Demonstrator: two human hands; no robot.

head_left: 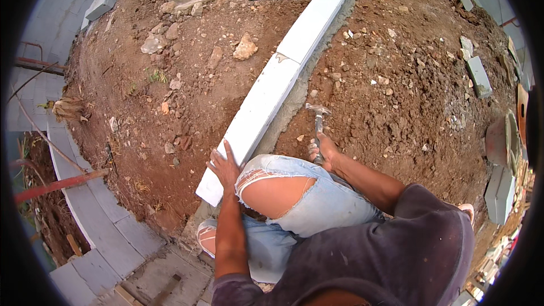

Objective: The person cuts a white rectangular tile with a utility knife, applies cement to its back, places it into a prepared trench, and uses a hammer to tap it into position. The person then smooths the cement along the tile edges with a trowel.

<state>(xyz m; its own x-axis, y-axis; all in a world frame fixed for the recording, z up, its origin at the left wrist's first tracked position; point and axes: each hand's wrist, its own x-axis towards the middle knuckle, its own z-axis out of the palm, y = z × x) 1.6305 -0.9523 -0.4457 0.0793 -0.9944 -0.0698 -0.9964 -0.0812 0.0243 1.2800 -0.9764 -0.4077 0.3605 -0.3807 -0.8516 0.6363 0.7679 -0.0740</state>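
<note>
A row of long white blocks (pixel 263 93) runs diagonally from near my knee to the far edge, bedded on a strip of grey mortar (pixel 292 102). My left hand (pixel 225 168) lies on top of the nearest block, fingers spread across its end part. To the right of the row, my right hand (pixel 324 150) is wrapped round the handle of a hammer (pixel 319 118), its metal head pointing away from me. The hammer is held above the soil, apart from the blocks. My bent knee in torn jeans sits between my two hands.
Reddish soil with loose stones (pixel 245 47) spreads on both sides. Grey block walls (pixel 107 209) stand at the left, with a red bar (pixel 59 186) beside them. At the right are a bucket (pixel 503 141), a loose block (pixel 479 77) and another block (pixel 500 195).
</note>
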